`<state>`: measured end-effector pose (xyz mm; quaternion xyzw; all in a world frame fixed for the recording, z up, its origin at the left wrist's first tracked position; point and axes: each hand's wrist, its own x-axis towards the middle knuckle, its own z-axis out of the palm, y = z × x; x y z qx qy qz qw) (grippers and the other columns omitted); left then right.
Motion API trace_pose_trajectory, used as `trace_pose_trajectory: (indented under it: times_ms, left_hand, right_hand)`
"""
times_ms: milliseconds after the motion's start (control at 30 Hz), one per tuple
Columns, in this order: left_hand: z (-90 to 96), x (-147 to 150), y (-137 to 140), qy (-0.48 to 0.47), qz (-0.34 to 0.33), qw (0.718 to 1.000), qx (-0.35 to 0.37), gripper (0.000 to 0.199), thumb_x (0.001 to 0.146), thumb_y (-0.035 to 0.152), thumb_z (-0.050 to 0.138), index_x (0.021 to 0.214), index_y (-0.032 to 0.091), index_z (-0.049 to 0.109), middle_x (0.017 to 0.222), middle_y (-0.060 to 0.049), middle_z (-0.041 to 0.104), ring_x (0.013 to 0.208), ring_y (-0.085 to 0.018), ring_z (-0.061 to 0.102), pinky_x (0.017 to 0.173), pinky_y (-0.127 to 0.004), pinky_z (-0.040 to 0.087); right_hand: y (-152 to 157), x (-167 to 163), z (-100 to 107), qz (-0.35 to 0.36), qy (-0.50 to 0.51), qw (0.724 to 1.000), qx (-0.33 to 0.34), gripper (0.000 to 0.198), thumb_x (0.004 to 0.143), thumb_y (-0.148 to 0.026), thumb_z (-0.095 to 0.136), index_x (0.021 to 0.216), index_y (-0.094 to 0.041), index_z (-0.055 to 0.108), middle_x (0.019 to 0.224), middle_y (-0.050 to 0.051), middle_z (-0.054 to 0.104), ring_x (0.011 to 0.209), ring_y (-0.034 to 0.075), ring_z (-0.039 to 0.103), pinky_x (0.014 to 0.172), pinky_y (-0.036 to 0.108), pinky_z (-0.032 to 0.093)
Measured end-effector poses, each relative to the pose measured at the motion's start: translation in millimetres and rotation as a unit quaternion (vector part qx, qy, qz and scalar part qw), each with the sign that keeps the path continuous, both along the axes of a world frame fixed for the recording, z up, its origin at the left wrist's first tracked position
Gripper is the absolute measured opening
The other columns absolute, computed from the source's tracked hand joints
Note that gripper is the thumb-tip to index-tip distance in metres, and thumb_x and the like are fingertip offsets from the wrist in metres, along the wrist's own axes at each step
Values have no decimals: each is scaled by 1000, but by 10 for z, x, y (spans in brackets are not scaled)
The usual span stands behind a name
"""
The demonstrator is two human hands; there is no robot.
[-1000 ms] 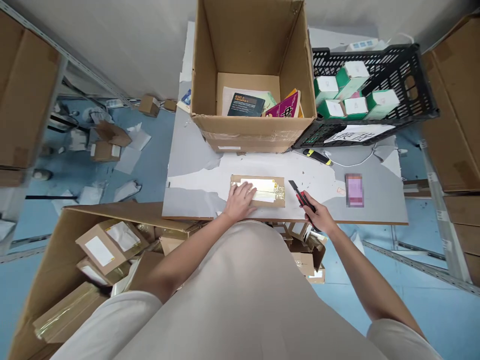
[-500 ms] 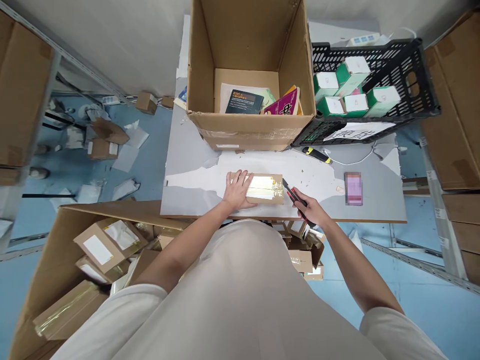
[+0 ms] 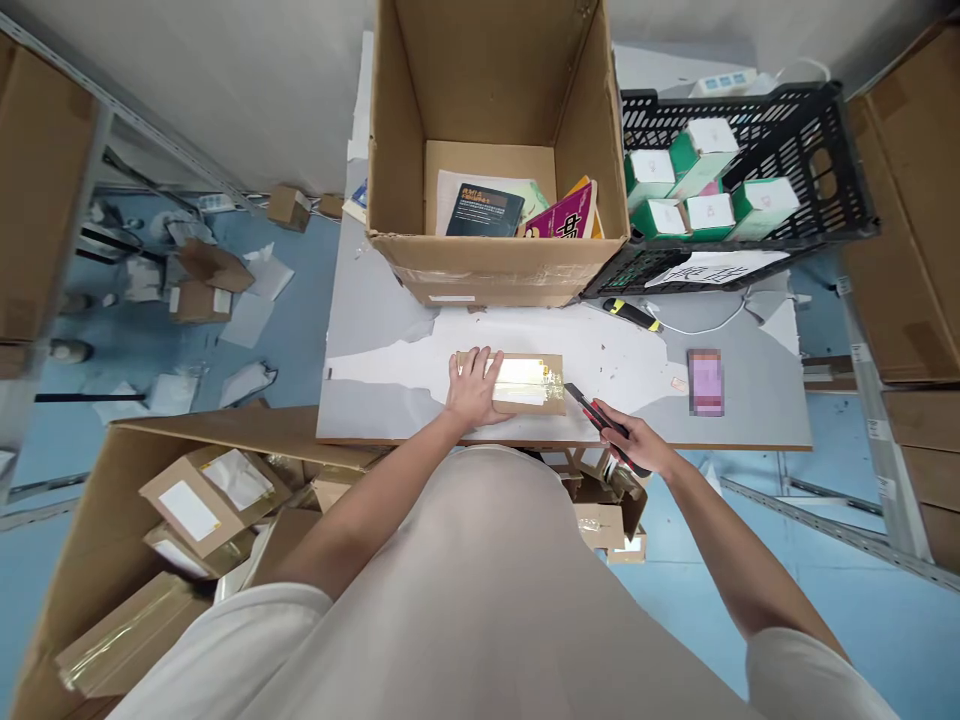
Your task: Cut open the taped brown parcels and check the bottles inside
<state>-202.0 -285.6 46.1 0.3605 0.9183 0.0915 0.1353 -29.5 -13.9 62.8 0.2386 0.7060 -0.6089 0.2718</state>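
Note:
A small taped cardboard box (image 3: 553,398) with a white label lies flat on the table near its front edge. My left hand (image 3: 474,388) grips its left end, fingers over the top and thumb along the near side. In my right hand (image 3: 631,438) is a box cutter (image 3: 589,408) with a black and red handle, fingers closed around it. Its tip points at the box's right end; whether it touches the cardboard I cannot tell.
A large open carton (image 3: 499,250) with several books stands behind. Right of it is a black crate (image 3: 750,245) with green-and-white boxes. A yellow-black cutter (image 3: 632,314) and a pixelated pink object (image 3: 706,383) lie on the table (image 3: 757,425). Lower left, a big carton (image 3: 202,425) holds parcels.
The box cutter has turned slightly, its handle end swinging right and toward me with my right hand. My left hand stays on the small box. The whole view has shifted a little.

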Motion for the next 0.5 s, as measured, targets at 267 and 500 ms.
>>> trace_pose_trajectory:
  times_ms: [267, 500]
  left_hand:
    - [-3, 3, -11, 5, -1, 1000, 7, 112, 56, 64, 68, 147, 14, 26, 146, -20, 34, 135, -42, 25, 110, -62, 7]
    - [-26, -9, -1, -2, 0, 1000, 18, 109, 59, 63, 67, 147, 15, 24, 147, -20, 32, 136, -42, 23, 111, -60, 6]
  right_hand:
    - [-148, 58, -29, -15, 4, 1000, 2, 66, 87, -35, 53, 148, -29, 28, 75, -3, 56, 47, 6, 48, 43, 21, 44]
    - [-189, 136, -2, -65, -4, 998, -15, 70, 84, -37, 55, 148, -27, 28, 71, -3, 54, 47, 7, 47, 43, 22, 43]
